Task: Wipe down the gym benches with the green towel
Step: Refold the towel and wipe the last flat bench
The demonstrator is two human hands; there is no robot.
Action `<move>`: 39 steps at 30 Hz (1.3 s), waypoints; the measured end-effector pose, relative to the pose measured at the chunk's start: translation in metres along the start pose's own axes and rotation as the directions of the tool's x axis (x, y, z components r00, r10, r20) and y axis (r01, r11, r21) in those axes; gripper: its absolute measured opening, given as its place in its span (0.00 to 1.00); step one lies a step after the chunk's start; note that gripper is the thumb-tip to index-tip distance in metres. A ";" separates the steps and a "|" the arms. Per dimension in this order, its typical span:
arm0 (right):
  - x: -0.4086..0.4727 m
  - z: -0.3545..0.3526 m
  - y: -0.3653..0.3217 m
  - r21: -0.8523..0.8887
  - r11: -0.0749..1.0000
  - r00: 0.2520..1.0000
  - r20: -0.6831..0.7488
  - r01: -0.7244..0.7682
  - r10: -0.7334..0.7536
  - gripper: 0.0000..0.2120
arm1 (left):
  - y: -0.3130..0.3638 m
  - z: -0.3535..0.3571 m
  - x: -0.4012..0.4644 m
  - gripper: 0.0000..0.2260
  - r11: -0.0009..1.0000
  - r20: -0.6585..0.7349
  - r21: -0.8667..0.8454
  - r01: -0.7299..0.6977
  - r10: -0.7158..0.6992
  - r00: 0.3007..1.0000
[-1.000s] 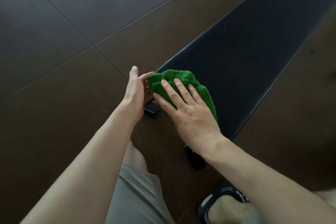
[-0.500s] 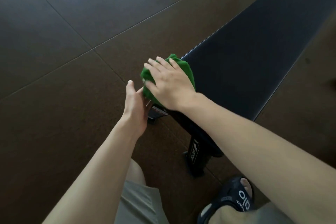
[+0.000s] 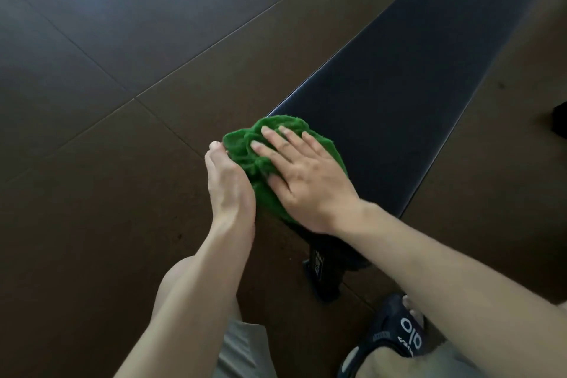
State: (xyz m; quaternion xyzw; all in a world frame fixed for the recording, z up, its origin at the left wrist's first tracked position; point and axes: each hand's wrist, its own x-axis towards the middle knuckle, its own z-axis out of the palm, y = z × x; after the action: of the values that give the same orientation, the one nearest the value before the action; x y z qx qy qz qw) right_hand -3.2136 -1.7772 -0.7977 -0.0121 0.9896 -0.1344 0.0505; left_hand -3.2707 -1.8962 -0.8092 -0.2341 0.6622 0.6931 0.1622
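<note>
Right hand (image 3: 302, 173) lies flat on the green towel (image 3: 260, 153), fingers straight and slightly spread, palm pressing the bunched cloth down onto the near end of the black bench pad (image 3: 408, 86); nothing curled around it, just a flat press. Towel is crumpled into a mound under and ahead of the right palm, spilling past the fingertips toward the pad's left edge and near corner. Left hand (image 3: 228, 186) stands on edge just left of the towel, fingers straight and together, its palm side against the cloth's left flank at the pad's edge; fingertips touch the towel's left bulge, no pinch visible. Both forearms come in from the bottom of the view and converge at the towel. Pad stretches away from the right hand toward the upper right, dark and textured with a shiny trim edge. Below the right wrist, the bench's black leg (image 3: 322, 273) with a small label stands on the dark brown tiled floor (image 3: 122, 40). Near the right forearm, a foot in a dark sandal (image 3: 395, 337) with white lettering; grey shorts (image 3: 242, 347) show beneath the left forearm.
</note>
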 end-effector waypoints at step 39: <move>-0.038 -0.043 0.170 -0.001 0.938 0.932 0.108 0.347 -0.345 0.29 | -0.018 0.116 -0.082 0.18 0.530 -0.285 0.826 -0.191 0.686 0.670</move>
State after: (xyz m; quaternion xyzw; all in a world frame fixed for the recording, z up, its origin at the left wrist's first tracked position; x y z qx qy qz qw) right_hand -3.1822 -1.6008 -0.7978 -0.1938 0.9692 -0.1305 0.0783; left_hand -3.2054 -1.7722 -0.7783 -0.1609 0.9351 0.2719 -0.1603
